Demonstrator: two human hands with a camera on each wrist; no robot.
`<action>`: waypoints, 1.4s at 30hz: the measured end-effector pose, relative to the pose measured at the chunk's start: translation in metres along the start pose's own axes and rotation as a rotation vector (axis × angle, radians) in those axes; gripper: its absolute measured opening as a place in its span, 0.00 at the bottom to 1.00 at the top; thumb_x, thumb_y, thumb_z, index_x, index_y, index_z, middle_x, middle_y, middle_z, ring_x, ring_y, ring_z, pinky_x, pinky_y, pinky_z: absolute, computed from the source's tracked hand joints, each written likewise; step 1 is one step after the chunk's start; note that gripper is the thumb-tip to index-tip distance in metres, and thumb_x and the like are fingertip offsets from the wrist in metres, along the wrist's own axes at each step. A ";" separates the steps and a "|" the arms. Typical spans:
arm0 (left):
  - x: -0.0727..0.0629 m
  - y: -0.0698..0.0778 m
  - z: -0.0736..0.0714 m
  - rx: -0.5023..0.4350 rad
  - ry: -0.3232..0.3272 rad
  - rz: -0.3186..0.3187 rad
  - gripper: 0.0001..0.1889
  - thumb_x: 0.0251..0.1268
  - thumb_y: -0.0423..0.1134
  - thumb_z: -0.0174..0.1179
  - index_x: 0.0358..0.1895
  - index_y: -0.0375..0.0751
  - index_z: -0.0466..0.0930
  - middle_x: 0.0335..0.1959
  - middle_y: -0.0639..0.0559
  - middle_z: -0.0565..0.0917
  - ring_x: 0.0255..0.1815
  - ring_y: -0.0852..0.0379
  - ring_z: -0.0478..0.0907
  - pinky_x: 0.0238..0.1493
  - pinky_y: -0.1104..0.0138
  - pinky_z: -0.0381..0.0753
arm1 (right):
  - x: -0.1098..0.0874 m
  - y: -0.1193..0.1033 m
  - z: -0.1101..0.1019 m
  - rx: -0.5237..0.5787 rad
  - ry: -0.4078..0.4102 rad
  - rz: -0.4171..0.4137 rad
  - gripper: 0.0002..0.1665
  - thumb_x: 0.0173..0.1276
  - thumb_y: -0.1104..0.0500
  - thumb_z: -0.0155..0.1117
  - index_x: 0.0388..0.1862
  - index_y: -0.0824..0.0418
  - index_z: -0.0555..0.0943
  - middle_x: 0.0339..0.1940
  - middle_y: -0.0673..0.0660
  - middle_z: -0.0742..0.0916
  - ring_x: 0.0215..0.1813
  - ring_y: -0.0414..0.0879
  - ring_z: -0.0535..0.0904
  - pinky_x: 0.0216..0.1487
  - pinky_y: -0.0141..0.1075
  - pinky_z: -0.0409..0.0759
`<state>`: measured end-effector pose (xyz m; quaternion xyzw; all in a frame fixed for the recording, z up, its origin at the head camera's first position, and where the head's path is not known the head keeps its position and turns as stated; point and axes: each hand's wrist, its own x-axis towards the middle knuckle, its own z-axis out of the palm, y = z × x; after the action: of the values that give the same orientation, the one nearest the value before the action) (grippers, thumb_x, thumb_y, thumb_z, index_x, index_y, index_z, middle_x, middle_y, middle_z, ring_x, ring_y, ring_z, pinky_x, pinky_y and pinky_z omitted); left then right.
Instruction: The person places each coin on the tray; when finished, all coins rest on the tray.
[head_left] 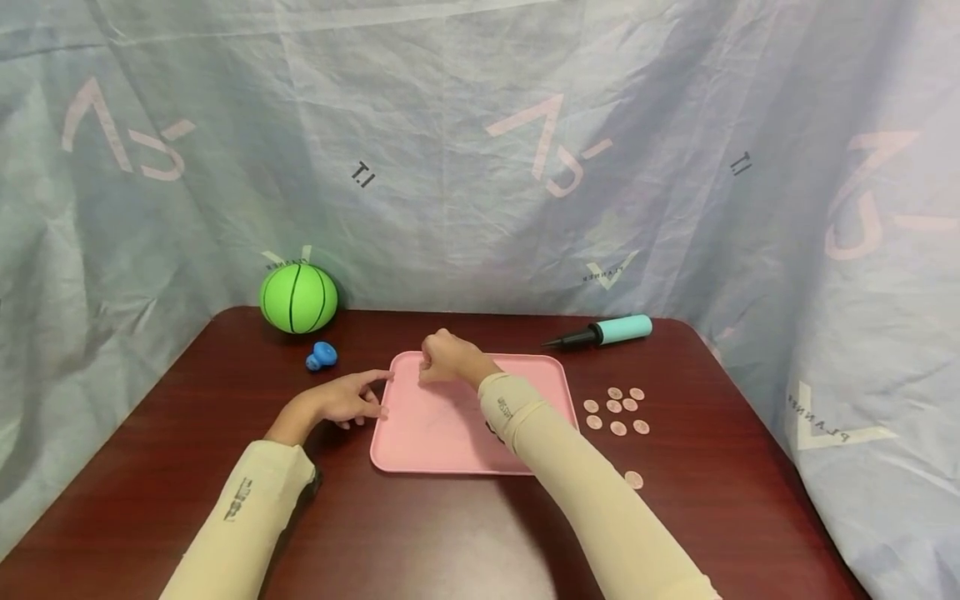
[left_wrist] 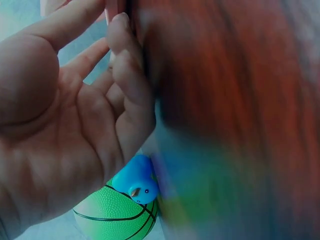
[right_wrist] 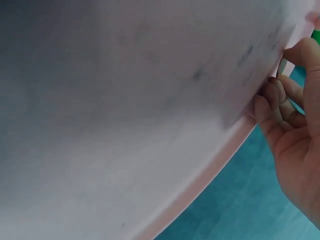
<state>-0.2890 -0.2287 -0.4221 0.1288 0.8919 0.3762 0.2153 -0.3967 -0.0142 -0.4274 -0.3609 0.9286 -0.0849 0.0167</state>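
A pink rectangular tray (head_left: 450, 433) lies on the table, its inside partly covered by my right arm. Over the tray's far left part, my right hand (head_left: 446, 357) pinches a small round disc (right_wrist: 281, 67) between thumb and fingertip. In the right wrist view the disc is seen edge-on, close above the tray surface. My left hand (head_left: 347, 398) is at the tray's left rim, index finger and thumb extended to touch it. The left wrist view shows that palm bare, with nothing held. Several small round pinkish discs (head_left: 614, 406) lie flat to the right of the tray.
A single disc (head_left: 633, 480) lies nearer the front, beside my right sleeve. Behind the left hand are a blue toy duck (head_left: 324, 354) and a green ball (head_left: 298, 298). A turquoise and black hand pump (head_left: 622, 329) lies at the back right. Printed cloth (head_left: 450, 208) hangs behind the table.
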 end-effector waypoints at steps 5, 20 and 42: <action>0.001 0.002 0.000 0.009 0.000 0.003 0.40 0.65 0.43 0.66 0.76 0.39 0.57 0.34 0.49 0.81 0.27 0.54 0.74 0.24 0.64 0.76 | -0.003 0.000 -0.002 0.046 -0.015 0.017 0.11 0.60 0.53 0.66 0.21 0.53 0.76 0.21 0.46 0.76 0.28 0.39 0.71 0.26 0.30 0.70; 0.003 -0.001 0.004 0.015 -0.006 -0.025 0.40 0.64 0.45 0.67 0.75 0.42 0.59 0.33 0.48 0.80 0.25 0.54 0.75 0.23 0.65 0.75 | -0.012 0.010 0.001 0.279 0.069 0.006 0.18 0.59 0.51 0.77 0.43 0.60 0.88 0.35 0.49 0.91 0.40 0.36 0.86 0.47 0.24 0.77; 0.003 0.001 -0.001 0.001 -0.022 -0.058 0.40 0.64 0.44 0.67 0.76 0.44 0.57 0.36 0.47 0.78 0.27 0.54 0.74 0.22 0.65 0.74 | -0.134 0.081 -0.071 0.467 0.113 -0.044 0.22 0.60 0.56 0.75 0.53 0.61 0.86 0.44 0.61 0.89 0.42 0.44 0.85 0.48 0.40 0.82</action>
<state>-0.2916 -0.2277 -0.4218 0.1072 0.8931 0.3678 0.2356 -0.3582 0.1454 -0.3751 -0.3620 0.8751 -0.3179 0.0460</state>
